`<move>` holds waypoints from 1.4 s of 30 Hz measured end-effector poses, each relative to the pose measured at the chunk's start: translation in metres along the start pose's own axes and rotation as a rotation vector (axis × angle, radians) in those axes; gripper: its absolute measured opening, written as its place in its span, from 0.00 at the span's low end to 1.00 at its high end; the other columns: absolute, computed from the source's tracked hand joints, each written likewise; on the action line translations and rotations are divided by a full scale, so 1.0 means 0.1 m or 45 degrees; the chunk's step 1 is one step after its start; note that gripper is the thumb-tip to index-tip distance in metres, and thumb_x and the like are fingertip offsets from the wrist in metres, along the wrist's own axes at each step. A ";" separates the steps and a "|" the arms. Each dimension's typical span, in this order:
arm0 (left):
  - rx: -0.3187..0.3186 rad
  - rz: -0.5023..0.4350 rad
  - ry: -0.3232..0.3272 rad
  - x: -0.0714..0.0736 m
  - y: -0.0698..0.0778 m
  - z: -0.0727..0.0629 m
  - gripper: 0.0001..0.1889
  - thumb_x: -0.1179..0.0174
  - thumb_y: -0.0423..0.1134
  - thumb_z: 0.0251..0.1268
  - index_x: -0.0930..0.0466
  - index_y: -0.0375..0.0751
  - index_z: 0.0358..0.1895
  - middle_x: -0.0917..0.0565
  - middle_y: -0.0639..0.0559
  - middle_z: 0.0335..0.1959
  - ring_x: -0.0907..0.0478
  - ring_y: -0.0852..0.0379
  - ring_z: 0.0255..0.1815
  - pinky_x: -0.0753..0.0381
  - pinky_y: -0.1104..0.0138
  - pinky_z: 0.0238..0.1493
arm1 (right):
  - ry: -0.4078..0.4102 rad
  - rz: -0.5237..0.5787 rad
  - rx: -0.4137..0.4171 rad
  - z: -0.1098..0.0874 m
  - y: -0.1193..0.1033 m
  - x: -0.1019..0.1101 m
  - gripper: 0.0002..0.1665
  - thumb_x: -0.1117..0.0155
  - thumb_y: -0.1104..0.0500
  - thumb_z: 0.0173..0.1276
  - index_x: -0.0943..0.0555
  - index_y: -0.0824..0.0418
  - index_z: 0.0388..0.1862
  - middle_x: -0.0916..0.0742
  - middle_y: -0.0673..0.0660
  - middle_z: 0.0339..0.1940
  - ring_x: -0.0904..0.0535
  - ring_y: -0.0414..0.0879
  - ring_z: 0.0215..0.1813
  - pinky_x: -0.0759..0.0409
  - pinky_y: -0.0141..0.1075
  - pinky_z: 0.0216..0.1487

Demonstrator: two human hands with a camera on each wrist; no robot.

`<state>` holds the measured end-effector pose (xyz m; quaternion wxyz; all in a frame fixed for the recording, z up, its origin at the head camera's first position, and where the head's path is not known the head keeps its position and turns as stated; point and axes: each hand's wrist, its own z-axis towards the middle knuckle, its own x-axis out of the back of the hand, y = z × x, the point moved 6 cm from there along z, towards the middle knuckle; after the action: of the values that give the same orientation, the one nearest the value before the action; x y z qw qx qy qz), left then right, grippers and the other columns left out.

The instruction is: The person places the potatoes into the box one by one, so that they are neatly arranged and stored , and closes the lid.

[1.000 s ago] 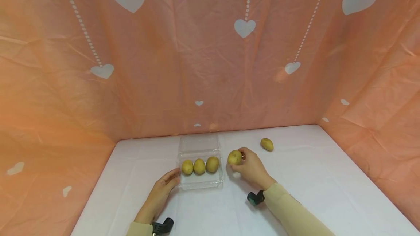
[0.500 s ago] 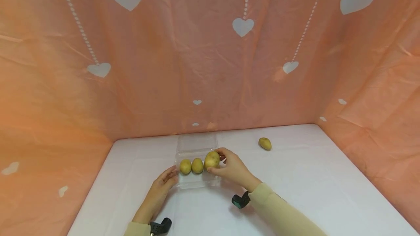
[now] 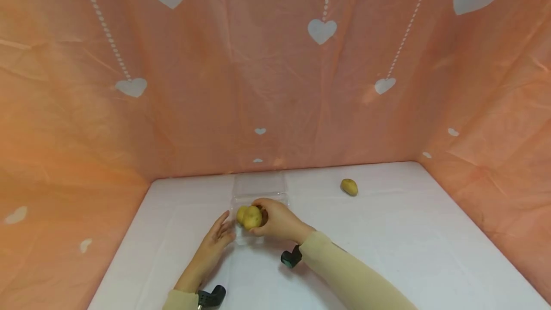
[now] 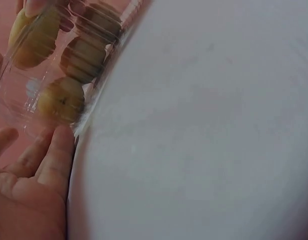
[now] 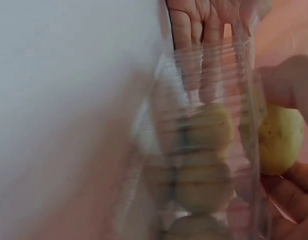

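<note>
My right hand [image 3: 280, 221] pinches a yellow potato [image 3: 252, 217] between thumb and fingers, low over a clear plastic clamshell box [image 3: 245, 241]. A row of three potatoes lies inside; the end potato [image 4: 61, 102] shows through the wall in the left wrist view, near my left fingertips. From the head, the held potato and right hand cover most of that row. My left hand [image 3: 211, 245] stands at the box's left end, fingers extended with their tips right at the wall. The box's lid [image 3: 259, 184] is folded back, away from me.
One more potato [image 3: 349, 187] lies on the white tabletop [image 3: 387, 233], to the right and behind the box. An orange curtain [image 3: 275, 85] with white hearts encloses the table at the back and sides.
My right hand has carried the potato leftward from beside the box's right wall to over the left part of the row. The left hand stays at the left end.
</note>
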<state>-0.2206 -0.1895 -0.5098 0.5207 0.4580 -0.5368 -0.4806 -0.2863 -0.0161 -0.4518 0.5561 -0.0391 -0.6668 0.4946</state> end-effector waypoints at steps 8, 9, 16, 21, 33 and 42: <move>0.015 -0.046 -0.031 -0.02 0.00 0.01 0.35 0.45 0.33 0.69 0.48 0.44 0.76 0.35 0.34 0.69 0.39 0.39 0.70 0.38 0.54 0.66 | -0.104 -0.262 0.067 0.10 -0.08 -0.04 0.37 0.22 0.50 0.52 0.25 0.53 0.61 0.18 0.42 0.47 0.23 0.36 0.45 0.24 0.34 0.49; 0.017 -0.047 -0.036 -0.03 0.00 0.01 0.35 0.45 0.33 0.69 0.48 0.44 0.76 0.35 0.34 0.69 0.39 0.39 0.70 0.37 0.54 0.66 | -0.124 -0.292 0.067 0.10 -0.07 -0.05 0.37 0.22 0.49 0.52 0.25 0.52 0.61 0.18 0.42 0.48 0.23 0.36 0.45 0.24 0.36 0.49; 0.039 -0.071 -0.077 -0.06 -0.02 0.00 0.35 0.44 0.36 0.69 0.49 0.42 0.76 0.36 0.33 0.69 0.39 0.39 0.70 0.35 0.55 0.66 | -0.206 -0.394 0.076 0.07 -0.06 -0.08 0.32 0.25 0.52 0.54 0.22 0.47 0.60 0.17 0.40 0.48 0.23 0.35 0.44 0.25 0.38 0.44; 0.062 -0.102 -0.086 -0.04 -0.04 -0.01 0.35 0.43 0.37 0.70 0.49 0.44 0.76 0.37 0.34 0.70 0.39 0.41 0.70 0.35 0.56 0.66 | -0.171 -0.440 0.095 0.06 -0.05 -0.13 0.25 0.29 0.45 0.60 0.19 0.42 0.58 0.16 0.39 0.50 0.22 0.34 0.48 0.27 0.39 0.47; 0.078 -0.129 -0.112 0.00 -0.02 -0.02 0.38 0.42 0.37 0.68 0.51 0.45 0.77 0.38 0.36 0.71 0.41 0.41 0.71 0.34 0.57 0.65 | -0.260 -0.247 0.147 0.11 -0.10 -0.23 0.19 0.34 0.50 0.66 0.18 0.51 0.55 0.14 0.43 0.45 0.22 0.34 0.46 0.23 0.31 0.49; 0.080 -0.107 -0.143 0.03 -0.02 -0.02 0.39 0.40 0.38 0.68 0.51 0.47 0.77 0.38 0.36 0.71 0.43 0.41 0.72 0.37 0.51 0.68 | -0.266 -0.266 0.154 0.13 -0.14 -0.27 0.20 0.31 0.47 0.63 0.15 0.53 0.51 0.14 0.40 0.41 0.23 0.31 0.41 0.24 0.28 0.46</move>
<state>-0.2183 -0.1925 -0.5115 0.4545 0.4685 -0.5602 -0.5100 -0.2791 -0.0471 -0.4595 0.5335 0.1159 -0.6904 0.4746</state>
